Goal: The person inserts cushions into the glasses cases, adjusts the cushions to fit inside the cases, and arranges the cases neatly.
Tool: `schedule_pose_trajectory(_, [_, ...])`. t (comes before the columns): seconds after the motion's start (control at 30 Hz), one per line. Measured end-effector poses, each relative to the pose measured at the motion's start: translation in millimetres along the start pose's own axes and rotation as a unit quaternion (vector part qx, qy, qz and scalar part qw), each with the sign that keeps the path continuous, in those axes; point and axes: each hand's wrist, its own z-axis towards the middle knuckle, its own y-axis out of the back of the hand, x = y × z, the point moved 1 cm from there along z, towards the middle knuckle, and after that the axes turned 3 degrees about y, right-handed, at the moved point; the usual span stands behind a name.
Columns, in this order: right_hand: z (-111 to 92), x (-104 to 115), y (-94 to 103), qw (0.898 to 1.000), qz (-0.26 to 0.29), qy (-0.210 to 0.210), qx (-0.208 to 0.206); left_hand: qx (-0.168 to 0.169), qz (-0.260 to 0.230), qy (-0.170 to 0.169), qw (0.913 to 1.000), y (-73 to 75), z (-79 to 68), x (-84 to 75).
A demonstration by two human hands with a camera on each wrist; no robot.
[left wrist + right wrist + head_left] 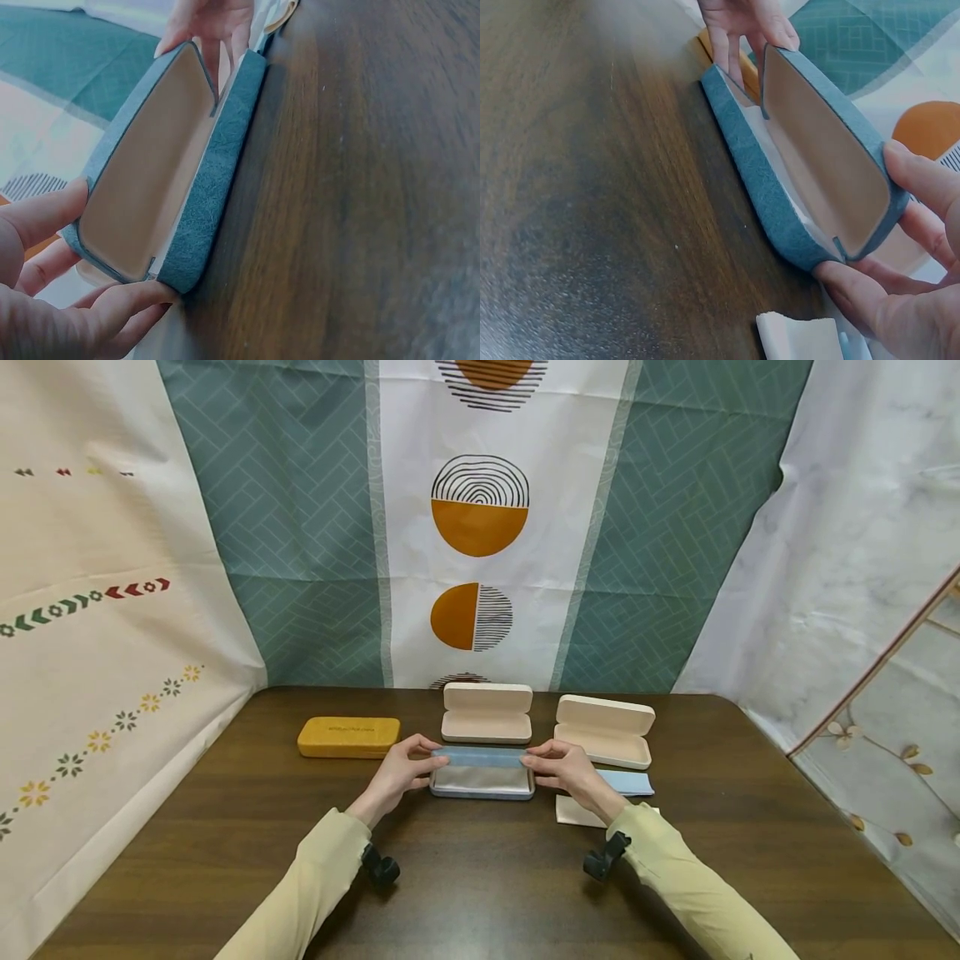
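A blue glasses case (482, 794) sits on the table with its lid partly raised. My left hand (401, 770) holds its left end, thumb on the lid's edge and other fingers behind and beside the case. At the opposite end my right hand (566, 768) pinches the lid in the same way. The lid's beige lining (146, 169) faces the left wrist camera. In the right wrist view a pale folded cloth (776, 154) shows inside the base, its far part hidden by the front wall.
Behind stand two open cream glasses cases, one in the middle (487, 727) and one at right (600, 743). A closed yellow glasses case (349, 739) lies at left. Near my right forearm lie a light blue cloth (630, 783) and a cream cloth (573, 811).
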Motion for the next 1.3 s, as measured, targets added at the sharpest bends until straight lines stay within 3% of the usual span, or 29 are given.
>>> schedule_pose_trajectory(0.43, [-1.0, -1.6, 3.2, 1.000, 0.001, -0.005, -0.014, 0.004, 0.002, -0.012, 0.9999, -1.0, -1.5, 1.6])
schedule_pose_trajectory(0.73, [-5.1, -8.4, 2.9, 0.991, -0.124, 0.042, -0.001, -0.033, 0.077, -0.041, 0.9957, -3.5, -3.8, 4.4])
schedule_pose_trajectory(0.97, [-10.7, 1.7, -0.3, 0.991, -0.130, 0.021, 0.006, -0.036, 0.084, -0.033, 0.9952, -3.6, -4.9, 4.2])
schedule_pose_trajectory(1.13, [-19.8, 14.2, -9.5, 0.989, -0.143, 0.023, 0.033, -0.018, 0.097, -0.045, 0.9941, 4.1, -6.2, 6.5])
schedule_pose_trajectory(1.3, [-6.4, -0.8, -15.8, 0.985, -0.163, 0.036, 0.051, 0.007, 0.146, -0.062, 0.9874, 22.9, -9.6, 6.4])
